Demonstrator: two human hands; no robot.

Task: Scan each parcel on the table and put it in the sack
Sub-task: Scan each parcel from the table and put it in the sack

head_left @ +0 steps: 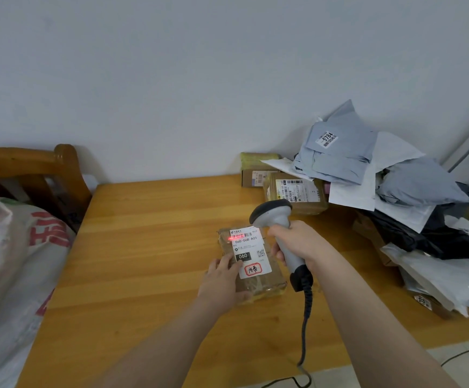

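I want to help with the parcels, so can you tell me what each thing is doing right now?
Parcel: lying flat on the table, label up, red scan line across its barcode.
Scanner: lit, aimed at the label.
Right hand: grips the scanner's handle.
Left hand: rests on the parcel's near corner.
Sack: bulging, left of the table.
Parcel pile: heaped at the table's right end.
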